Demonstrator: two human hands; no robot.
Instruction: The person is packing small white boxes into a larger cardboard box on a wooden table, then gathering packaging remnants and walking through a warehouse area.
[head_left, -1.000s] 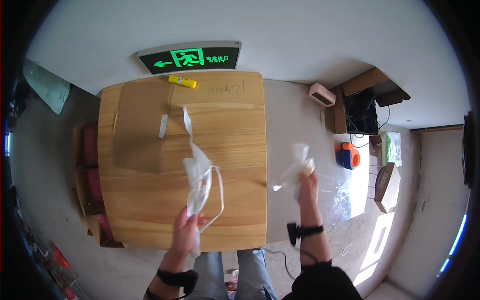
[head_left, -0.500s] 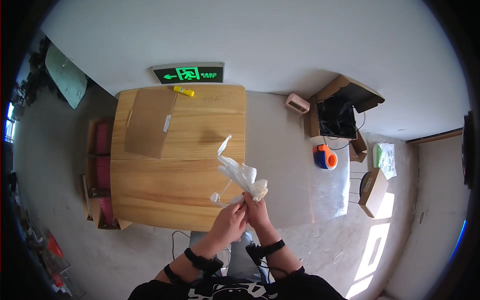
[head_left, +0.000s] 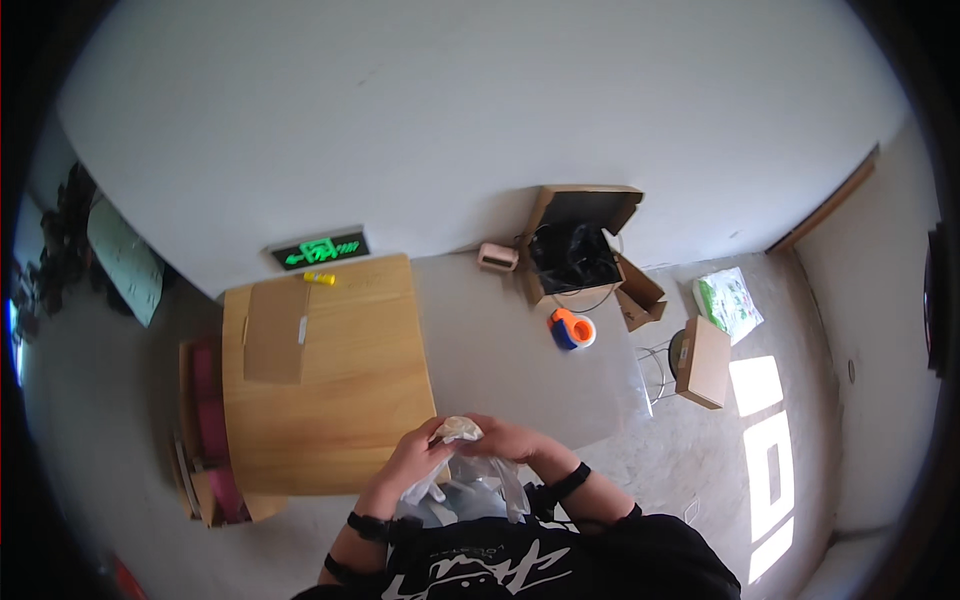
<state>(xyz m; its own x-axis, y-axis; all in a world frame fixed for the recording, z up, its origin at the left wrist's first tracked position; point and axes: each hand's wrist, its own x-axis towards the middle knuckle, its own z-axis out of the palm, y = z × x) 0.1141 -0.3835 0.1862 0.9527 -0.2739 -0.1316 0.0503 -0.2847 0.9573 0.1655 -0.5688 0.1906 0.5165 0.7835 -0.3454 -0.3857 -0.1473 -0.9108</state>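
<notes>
Close to my body, past the near edge of the tables, my left hand (head_left: 414, 456) and my right hand (head_left: 500, 440) both grip a thin white plastic bag (head_left: 510, 488). A bunched, cream-coloured end of it sticks up between my fingers. Below my hands the loose parts of the bag hang down in front of my black shirt. Each hand is closed on the plastic, the left at one side of the bunch and the right at the other. Some of my fingertips are hidden behind the bag.
A wooden table (head_left: 370, 400) holds a flat cardboard sheet (head_left: 270, 345), a yellow tube (head_left: 319, 279) and a green exit sign (head_left: 320, 250). On the grey table (head_left: 490, 370) are an orange-and-blue tape dispenser (head_left: 572, 330), a pink box-shaped object (head_left: 497, 257) and an open carton (head_left: 556, 290). A stool (head_left: 675, 350) bears another box.
My hands have drawn the bag back toward my body and spread apart around its bunched end. The bag's loose parts now hang below my hands. The view has shifted to the right.
</notes>
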